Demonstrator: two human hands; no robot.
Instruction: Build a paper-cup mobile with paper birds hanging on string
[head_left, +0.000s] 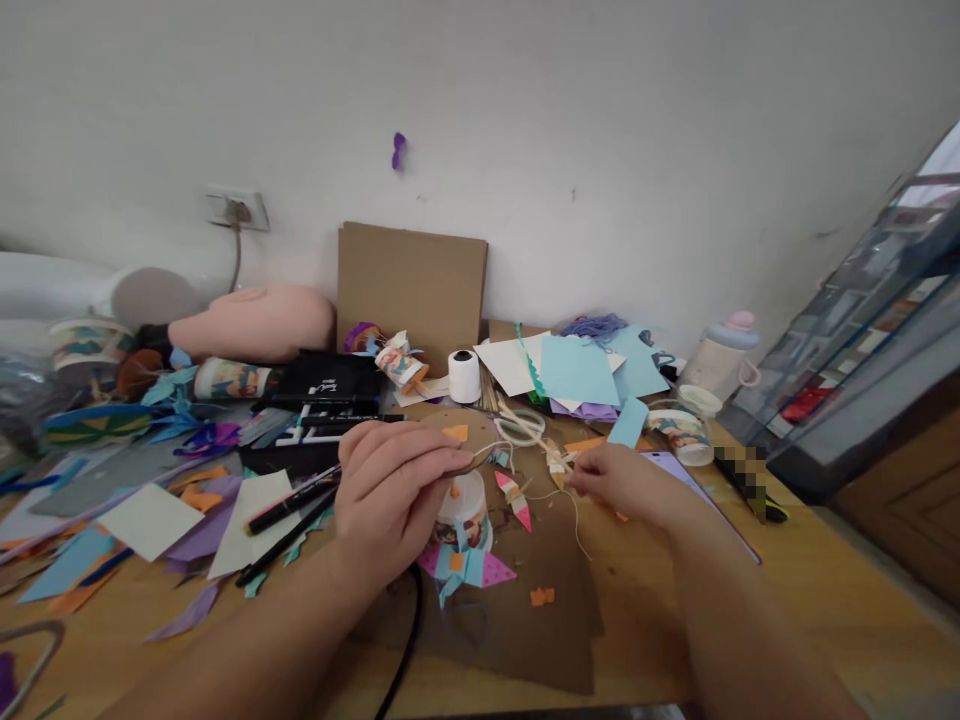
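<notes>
My left hand (397,490) is closed on the edge of a round cardboard disc (441,418), which is tilted over a patterned paper cup (461,527). A white string (493,447) runs by the disc's edge at my fingertips. My right hand (619,482) is pinched on a thin pale stick (551,447), and a loose string (577,520) hangs near those fingers. Folded blue and pink paper (469,568) sits at the cup's front. Between my hands lies a small pink and cream paper piece (514,500).
Brown cardboard (540,640) covers the table's middle. A black cord (405,640) crosses it. Markers (289,505) and paper scraps lie left. Behind stand a white thread spool (464,378) and blue paper sheets (577,370). A phone (701,500), cup (682,430) and bottle (720,360) are right.
</notes>
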